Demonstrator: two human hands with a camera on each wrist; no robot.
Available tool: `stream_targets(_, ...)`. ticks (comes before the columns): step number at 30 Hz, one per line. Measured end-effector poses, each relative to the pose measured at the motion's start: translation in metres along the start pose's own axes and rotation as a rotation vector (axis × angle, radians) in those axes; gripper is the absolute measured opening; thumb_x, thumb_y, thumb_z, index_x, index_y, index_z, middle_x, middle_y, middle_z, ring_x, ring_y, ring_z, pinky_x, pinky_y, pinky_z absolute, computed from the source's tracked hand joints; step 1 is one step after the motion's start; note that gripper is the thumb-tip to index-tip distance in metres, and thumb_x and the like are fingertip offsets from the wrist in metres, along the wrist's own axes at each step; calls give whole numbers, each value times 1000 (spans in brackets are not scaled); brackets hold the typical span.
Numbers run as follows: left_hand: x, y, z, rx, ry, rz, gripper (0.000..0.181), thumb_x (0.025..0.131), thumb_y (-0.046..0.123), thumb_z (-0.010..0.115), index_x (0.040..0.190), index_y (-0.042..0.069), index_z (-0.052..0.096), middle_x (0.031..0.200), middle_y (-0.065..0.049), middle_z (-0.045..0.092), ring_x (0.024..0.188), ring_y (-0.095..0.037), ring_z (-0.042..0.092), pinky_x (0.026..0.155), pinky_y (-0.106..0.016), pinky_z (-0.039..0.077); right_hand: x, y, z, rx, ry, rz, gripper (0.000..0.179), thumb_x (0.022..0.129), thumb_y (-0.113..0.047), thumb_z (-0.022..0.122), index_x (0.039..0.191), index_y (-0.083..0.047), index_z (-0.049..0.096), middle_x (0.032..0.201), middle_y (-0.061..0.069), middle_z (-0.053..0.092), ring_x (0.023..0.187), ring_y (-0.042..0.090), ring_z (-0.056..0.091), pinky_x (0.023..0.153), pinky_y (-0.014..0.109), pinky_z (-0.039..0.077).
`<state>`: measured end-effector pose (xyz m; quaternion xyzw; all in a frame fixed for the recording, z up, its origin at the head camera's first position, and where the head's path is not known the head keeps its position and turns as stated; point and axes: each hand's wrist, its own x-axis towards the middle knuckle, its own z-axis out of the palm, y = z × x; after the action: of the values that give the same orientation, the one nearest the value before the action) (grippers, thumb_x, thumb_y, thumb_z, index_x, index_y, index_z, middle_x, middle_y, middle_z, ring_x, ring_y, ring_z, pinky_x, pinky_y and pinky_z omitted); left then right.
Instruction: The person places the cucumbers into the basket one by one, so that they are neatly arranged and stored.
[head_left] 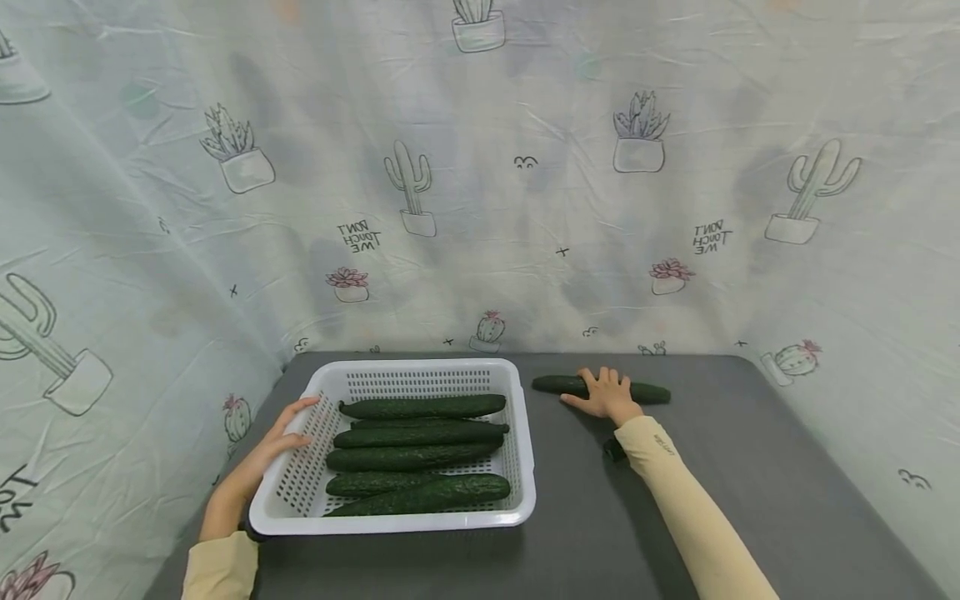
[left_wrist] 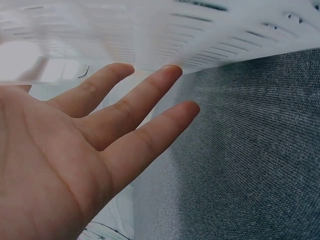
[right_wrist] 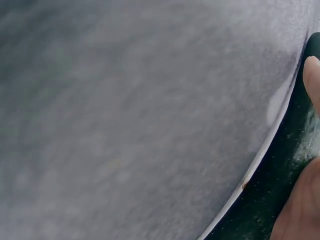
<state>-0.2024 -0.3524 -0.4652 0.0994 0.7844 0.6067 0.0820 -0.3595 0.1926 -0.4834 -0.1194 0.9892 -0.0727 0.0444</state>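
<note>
Several dark green cucumbers (head_left: 417, 457) lie crosswise in a white slotted plastic basket (head_left: 390, 523). My left hand (head_left: 273, 446) holds the basket's left rim: thumb and one finger reach over it. Three fingers (left_wrist: 150, 140) of that hand stay outside, beside the slotted wall, in the left wrist view. To the basket's right, my right hand (head_left: 606, 397) grips a cucumber (head_left: 651, 393) on the table from above. Thumb and fingertip lie against its skin (right_wrist: 260, 200) in the right wrist view. Another dark green piece (head_left: 613, 450) shows beside the right sleeve, mostly hidden by the forearm.
The grey cloth-like table top (head_left: 750, 467) extends under everything and ends at the back against a hanging curtain (head_left: 525, 208) printed with cacti. Curtain also closes off the left and right sides. The basket stands near the table's left side.
</note>
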Motion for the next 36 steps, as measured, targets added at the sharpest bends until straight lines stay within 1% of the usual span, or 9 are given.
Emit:
stream_targets(4, -1, 1, -1, 6, 1, 4, 60, 96, 12, 38, 147, 19, 7, 146, -22, -3, 120, -53, 26, 76, -51, 45, -3, 3, -1, -31, 32, -1, 72, 85, -63, 47, 138, -15, 40, 111, 30, 45, 100, 44, 42, 79, 59, 32)
stream_targets(7, -2, 2, -1, 14, 2, 13, 61, 96, 12, 39, 147, 18, 7, 146, -23, -3, 120, -54, 26, 75, -51, 45, -5, 4, -3, -34, 59, 3, 73, 85, -64, 46, 139, -15, 40, 112, 31, 45, 102, 47, 43, 81, 61, 32)
stream_targets(11, -1, 3, -1, 10, 8, 16, 61, 95, 11, 40, 147, 17, 8, 146, -23, -3, 122, -54, 22, 77, -50, 45, -6, 4, -8, -13, 100, 11, 74, 85, -65, 45, 139, -15, 40, 118, 32, 44, 109, 49, 41, 86, 65, 28)
stream_targets(13, 1, 3, 0, 7, 13, 31, 61, 95, 9, 40, 147, 16, 9, 145, -25, -1, 122, -53, 22, 78, -50, 44, -7, 4, -10, -10, 121, 12, 75, 85, -66, 44, 140, -15, 41, 120, 32, 45, 111, 50, 40, 87, 66, 27)
stream_targets(18, 0, 4, 0, 18, 12, 27, 60, 96, 9, 38, 147, 16, 8, 144, -25, 1, 118, -52, 28, 75, -49, 45, -10, 3, -16, -3, 151, 9, 74, 85, -65, 44, 140, -14, 42, 121, 31, 46, 111, 50, 42, 85, 65, 27)
stream_targets(20, -2, 4, 0, 20, 5, 11, 60, 96, 11, 38, 147, 18, 7, 144, -24, -1, 117, -52, 28, 74, -49, 45, -12, 1, -20, -4, 156, 7, 74, 85, -65, 44, 139, -14, 42, 121, 31, 47, 110, 49, 43, 84, 64, 28)
stream_targets(24, -3, 5, -1, 19, -2, 18, 61, 96, 11, 38, 148, 18, 7, 146, -23, -4, 119, -53, 25, 74, -50, 44, -15, -3, -28, -5, 155, 10, 75, 85, -66, 43, 139, -15, 42, 122, 29, 48, 111, 48, 43, 85, 64, 28)
stream_targets(32, -3, 5, 0, 17, -2, 16, 61, 96, 11, 37, 148, 19, 6, 145, -24, -2, 119, -53, 26, 75, -49, 44, -23, -18, -50, -18, 134, 31, 77, 85, -69, 38, 139, -15, 42, 124, 29, 49, 112, 49, 44, 87, 66, 28)
stream_targets(36, -3, 5, 0, 7, -10, 18, 61, 97, 11, 37, 148, 20, 5, 144, -24, -2, 119, -52, 26, 75, -50, 44, -28, -26, -61, -5, 129, 51, 79, 85, -71, 35, 139, -14, 42, 127, 29, 48, 114, 51, 42, 88, 68, 26)
